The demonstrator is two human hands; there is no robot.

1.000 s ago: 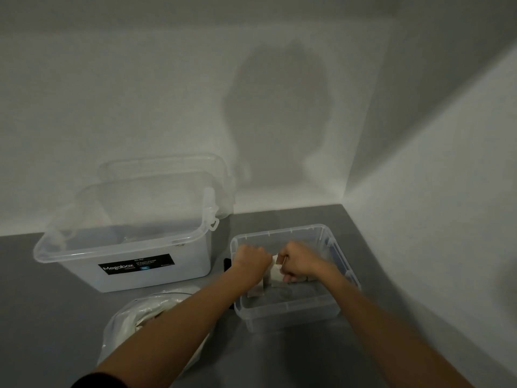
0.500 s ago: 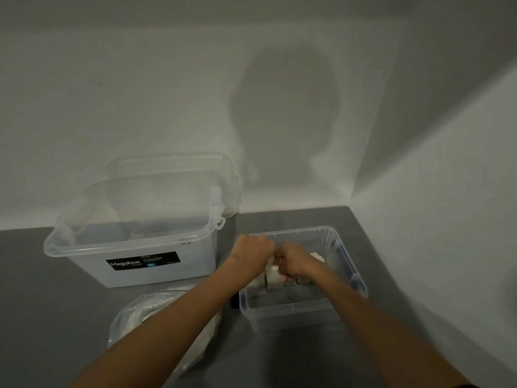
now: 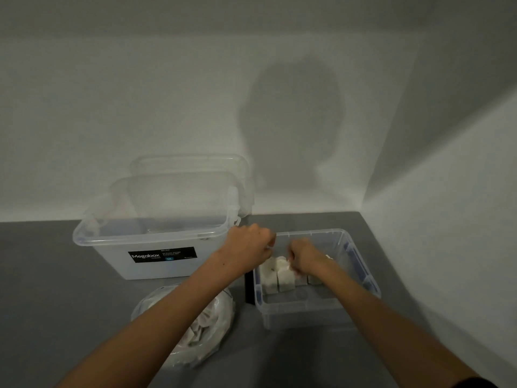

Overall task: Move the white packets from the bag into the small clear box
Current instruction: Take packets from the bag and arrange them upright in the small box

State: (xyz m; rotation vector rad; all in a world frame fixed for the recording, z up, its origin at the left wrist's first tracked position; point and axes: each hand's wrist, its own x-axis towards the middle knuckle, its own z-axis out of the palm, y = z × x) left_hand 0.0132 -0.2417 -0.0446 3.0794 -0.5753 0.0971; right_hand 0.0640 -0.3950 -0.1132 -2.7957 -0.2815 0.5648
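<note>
Reaching over the grey table [image 3: 50, 303], you have both forearms stretched toward the small clear box [image 3: 302, 315], which sits at the right, near the corner where the two walls meet. Your right hand [image 3: 306, 257] is down inside that box, knuckles up, its fingers curled and pinching the top of one of the white packets [image 3: 285, 278]. Those packets stand upright in a row across the far half of the box, side by side and touching, with the box's near half bare.

Your left hand [image 3: 249, 246] hovers at the box's far left corner, just above the rim, with the fingers curled under. A pale fleck shows at its fingertips, but you cannot tell from this angle whether it grips anything.

Near and to the left, under your left forearm, lies the bag [image 3: 145, 303], clear and rumpled, with more packets [image 3: 195, 331] heaped in it. A narrow black object [image 3: 248, 287] stands between the bag and the small box, just against the box's left wall; what it is cannot be told.

Farther left stands a large clear box [image 3: 112, 253], open, bearing a black Megabox label [image 3: 162, 254] on its near side. A clear lid [image 3: 190, 166] leans against the far wall behind it. Your shadow [image 3: 291, 121] falls on that wall.
</note>
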